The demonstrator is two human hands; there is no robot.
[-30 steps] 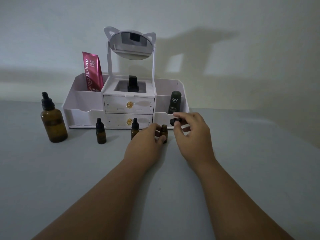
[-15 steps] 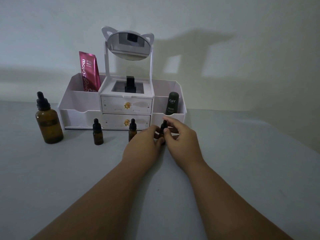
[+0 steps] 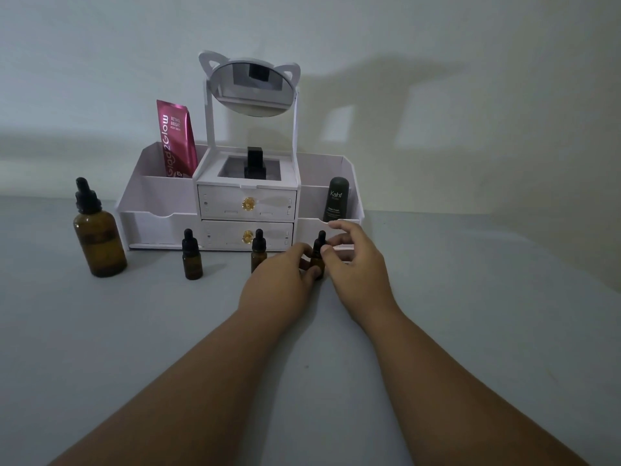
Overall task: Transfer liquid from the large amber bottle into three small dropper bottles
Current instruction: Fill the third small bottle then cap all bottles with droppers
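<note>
Though dim, grey table point(image 3: 100, 348), pale wall point(image 3: 470, 45)

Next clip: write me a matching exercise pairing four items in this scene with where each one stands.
1 large amber bottle
2 pink tube
3 green bottle
4 rightmost dropper bottle

A right compartment of organizer
B between left hand and right hand
C table, far left
D left compartment of organizer

Pairs: 1-C; 2-D; 3-A; 4-B

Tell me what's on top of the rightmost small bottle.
A black dropper cap sits on the rightmost small bottle. The left hand grips its body; the thumb of the right hand touches the cap's collar. Fingers cover the body, so its liquid level cannot be seen.
</note>
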